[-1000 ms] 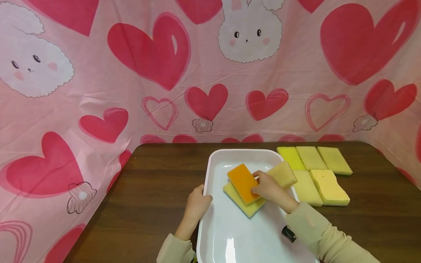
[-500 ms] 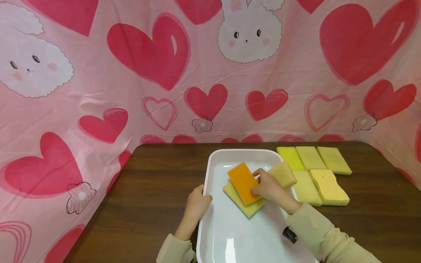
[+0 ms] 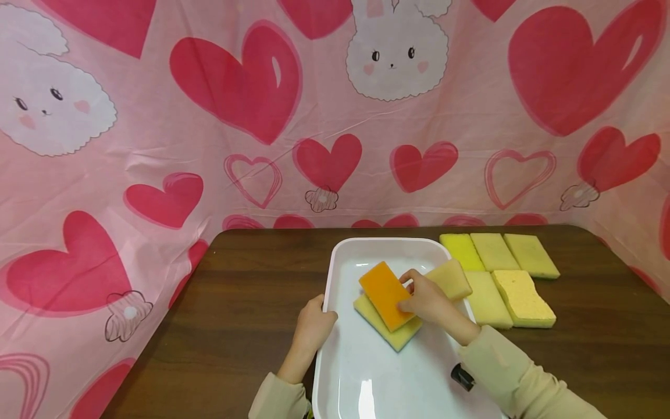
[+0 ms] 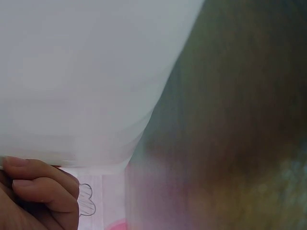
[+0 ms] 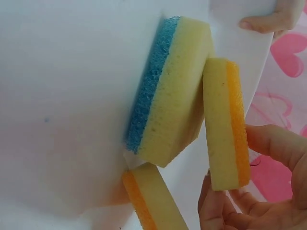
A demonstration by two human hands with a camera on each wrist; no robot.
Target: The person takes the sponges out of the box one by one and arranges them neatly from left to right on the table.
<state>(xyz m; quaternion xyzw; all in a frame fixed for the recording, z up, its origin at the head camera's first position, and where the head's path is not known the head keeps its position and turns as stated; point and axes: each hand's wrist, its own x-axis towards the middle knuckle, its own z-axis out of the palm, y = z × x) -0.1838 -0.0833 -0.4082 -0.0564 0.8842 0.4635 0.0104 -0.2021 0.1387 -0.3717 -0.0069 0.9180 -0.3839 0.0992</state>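
Note:
My right hand [image 3: 426, 298] pinches a sponge [image 3: 384, 294] over the white tray, with its orange side up and pale yellow foam beneath. In the right wrist view, the thumb is on the orange face of this sponge [image 5: 225, 127] and the fingers are under its lower end. It overlaps a yellow sponge with a blue scrubbing layer underneath [image 5: 168, 96], lying in the tray. Another yellow sponge [image 3: 451, 280], orange on its underside, leans toward the tray's right wall, partly behind my hand. My left hand [image 3: 316, 323] grips the left rim of the tray [image 3: 325, 349], thumb over the edge.
Right of the tray, several yellow sponges lie in two rows, including a bright yellow one [image 3: 462, 251] and a wavy-sided one [image 3: 523, 298]. The dark wooden table [image 3: 251, 279] extends to both sides. A pink heart-patterned cloth [image 3: 335, 116] hangs behind it.
The orange-topped sponge in my right hand has turned slightly and shifted a little left. The blue-backed sponge beneath has shifted slightly toward me. My left hand stays on the rim.

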